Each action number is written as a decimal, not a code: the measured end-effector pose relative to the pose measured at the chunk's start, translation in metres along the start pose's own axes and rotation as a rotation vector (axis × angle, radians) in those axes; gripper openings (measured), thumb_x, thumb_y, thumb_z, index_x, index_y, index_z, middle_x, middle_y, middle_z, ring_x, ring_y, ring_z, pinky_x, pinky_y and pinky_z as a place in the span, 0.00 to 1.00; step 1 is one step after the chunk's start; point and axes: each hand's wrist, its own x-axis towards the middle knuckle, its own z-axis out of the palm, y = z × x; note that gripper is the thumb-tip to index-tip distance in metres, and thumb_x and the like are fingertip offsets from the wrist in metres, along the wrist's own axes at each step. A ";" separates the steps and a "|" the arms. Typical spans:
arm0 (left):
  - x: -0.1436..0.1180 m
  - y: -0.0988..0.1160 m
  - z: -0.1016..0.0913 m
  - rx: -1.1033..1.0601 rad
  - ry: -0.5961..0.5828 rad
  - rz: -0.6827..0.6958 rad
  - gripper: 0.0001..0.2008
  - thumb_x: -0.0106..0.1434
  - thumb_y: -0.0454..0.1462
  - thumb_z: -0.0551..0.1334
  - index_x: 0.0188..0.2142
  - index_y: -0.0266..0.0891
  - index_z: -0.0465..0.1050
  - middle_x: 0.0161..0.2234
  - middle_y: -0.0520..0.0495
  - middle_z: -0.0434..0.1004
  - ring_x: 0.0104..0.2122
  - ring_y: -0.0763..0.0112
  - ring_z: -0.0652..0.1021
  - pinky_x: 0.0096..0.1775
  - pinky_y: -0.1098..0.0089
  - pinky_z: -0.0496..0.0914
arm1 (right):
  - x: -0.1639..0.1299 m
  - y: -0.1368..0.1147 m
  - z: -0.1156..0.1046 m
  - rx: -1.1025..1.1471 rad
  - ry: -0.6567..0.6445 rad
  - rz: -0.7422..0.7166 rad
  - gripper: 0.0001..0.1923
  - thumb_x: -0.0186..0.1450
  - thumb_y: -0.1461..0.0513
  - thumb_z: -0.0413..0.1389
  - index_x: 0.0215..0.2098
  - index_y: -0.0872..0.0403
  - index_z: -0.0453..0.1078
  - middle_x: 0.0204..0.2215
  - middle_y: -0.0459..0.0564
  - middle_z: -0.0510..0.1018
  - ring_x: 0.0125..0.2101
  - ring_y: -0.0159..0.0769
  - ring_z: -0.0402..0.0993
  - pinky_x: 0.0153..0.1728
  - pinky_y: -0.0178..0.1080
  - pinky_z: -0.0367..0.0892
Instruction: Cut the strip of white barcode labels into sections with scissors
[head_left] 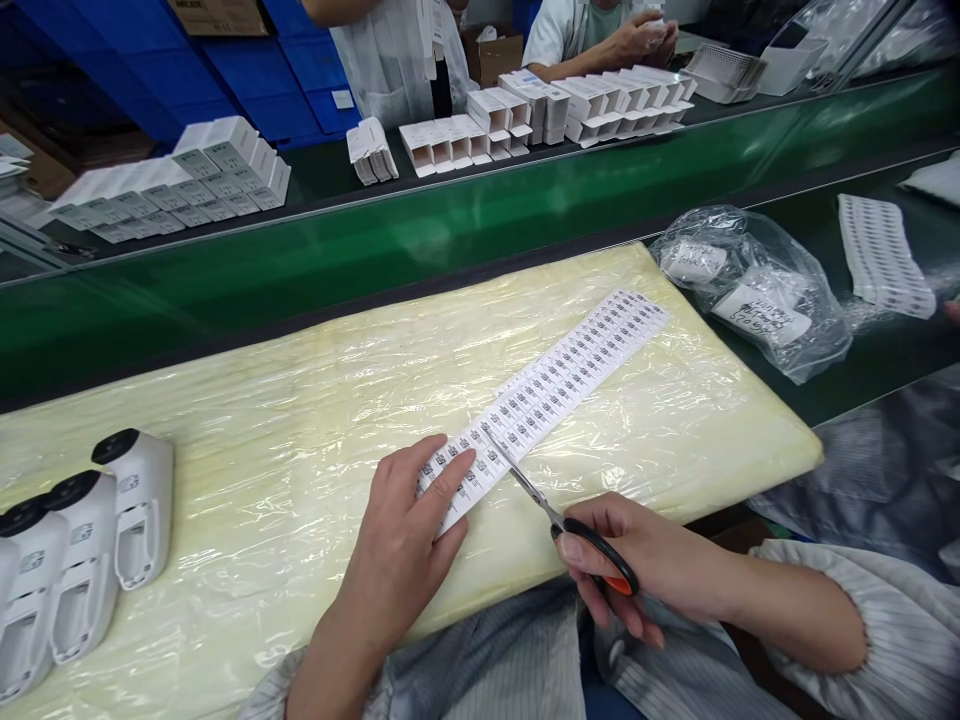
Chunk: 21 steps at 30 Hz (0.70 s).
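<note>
Left hand (409,535) lay flat, fingers spread, pinning the near end of a long label sheet (555,385) to the plastic-wrapped foam pad (300,430); it pressed down and gripped nothing. Right hand (637,560) was closed through the handles of the scissors (540,495), blades parted only a little, tips on the sheet's near end just beside the left fingertips (461,458). Risk, as judged: blades that close to the pinning fingers could nick one if the cut ran long. The sheet lay diagonally, its far end unweighted, so it might swivel under the blades and send the cut through a printed code. The plastic wrap looked slick and wrinkled, which would help slipping, and the tips could snag it. Around: three white devices (82,545) lay at the pad's left edge, well apart from the cut. A clear bag (757,285) with label rolls and another label sheet (881,255) lay to the right, off the pad. Beyond the green belt (450,230), rows of white boxes (555,110), with other people's arms at work there. Nothing stood between scissors and sheet.
</note>
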 end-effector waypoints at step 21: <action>-0.014 -0.006 0.002 0.013 0.032 -0.014 0.24 0.66 0.29 0.58 0.61 0.43 0.66 0.58 0.37 0.66 0.54 0.55 0.72 0.50 0.56 0.74 | 0.017 -0.012 0.007 -0.029 0.019 -0.063 0.28 0.55 0.40 0.64 0.28 0.54 0.63 0.17 0.41 0.72 0.11 0.22 0.60 0.08 0.25 0.56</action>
